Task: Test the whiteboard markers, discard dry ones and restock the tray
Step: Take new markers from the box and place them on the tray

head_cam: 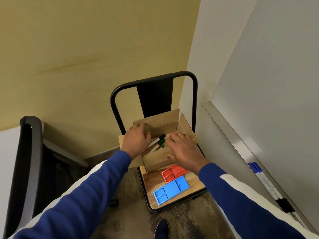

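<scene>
An open cardboard box (156, 162) stands on the wooden seat of a black-framed chair (172, 200). Inside it lie whiteboard markers (158, 142) with white barrels, one black-capped and two green-capped. My left hand (136, 140) is at the box's left side, fingers curled over the left flap, and its palm hides the markers' lower ends. My right hand (183, 150) rests with spread fingers on the right flap and front wall. More markers lie on the whiteboard tray (241, 145) at right: blue-capped ones (255, 168) and black-capped ones (279, 199).
A red organiser tray (173, 172) and a blue one (170, 188) lie on the seat in front of the box. The whiteboard (276, 75) fills the right wall. A dark office chair (25, 161) stands at left. My shoe (161, 228) is on the carpet.
</scene>
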A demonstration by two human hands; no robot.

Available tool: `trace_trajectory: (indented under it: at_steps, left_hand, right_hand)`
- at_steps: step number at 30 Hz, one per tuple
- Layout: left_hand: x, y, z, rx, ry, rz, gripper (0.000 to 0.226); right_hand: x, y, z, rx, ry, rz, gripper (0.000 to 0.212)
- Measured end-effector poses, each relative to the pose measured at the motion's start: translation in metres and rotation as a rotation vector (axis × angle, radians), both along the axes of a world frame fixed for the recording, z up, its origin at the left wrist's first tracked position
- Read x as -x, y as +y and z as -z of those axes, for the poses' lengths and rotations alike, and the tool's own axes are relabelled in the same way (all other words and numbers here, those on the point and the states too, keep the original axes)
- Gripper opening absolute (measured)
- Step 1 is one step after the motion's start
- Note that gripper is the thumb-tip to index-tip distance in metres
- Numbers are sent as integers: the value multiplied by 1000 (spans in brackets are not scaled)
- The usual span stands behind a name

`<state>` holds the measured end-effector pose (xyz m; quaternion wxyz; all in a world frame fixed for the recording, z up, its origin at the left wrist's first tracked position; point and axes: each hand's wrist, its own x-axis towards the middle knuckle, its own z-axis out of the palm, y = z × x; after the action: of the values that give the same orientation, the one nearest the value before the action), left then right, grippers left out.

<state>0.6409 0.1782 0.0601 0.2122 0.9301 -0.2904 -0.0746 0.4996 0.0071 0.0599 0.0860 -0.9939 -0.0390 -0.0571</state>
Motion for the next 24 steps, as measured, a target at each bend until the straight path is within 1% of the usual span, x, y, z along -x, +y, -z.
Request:
trace_trajectory:
  at_steps: [2, 4, 6, 9, 13, 16, 19, 21, 24]
  left_hand:
    - [-10, -6, -1, -7, 69, 0, 32]
    - [-16, -10, 1, -36, 144, 21, 31]
    - [-20, -13, 6, -68, 181, 46, 33]
    - [-22, -17, 17, -107, 216, 50, 35]
    - [-19, -27, 30, -276, 154, 77, 31]
    - [-9, -38, 44, -441, 152, 120, 27]
    - [1, -47, 67, -576, 137, 123, 42]
    - [7, -52, 81, -620, 128, 117, 51]
    - [11, -61, 92, -665, 127, 103, 51]
  right_hand:
    - [16, 2, 2, -62, -21, -21, 34]
    - [29, 4, 2, -119, 22, -6, 40]
    - [37, 7, 2, -172, 68, 38, 45]
    - [41, 12, 8, -249, 79, 92, 38]
    - [44, 12, 21, -304, 118, 138, 24]
    - [42, 16, 23, -309, 171, 172, 16]
    - [39, 19, 24, -309, 166, 210, 24]
    - [38, 20, 23, -297, 180, 230, 29]
    - [39, 22, 23, -281, 186, 250, 33]
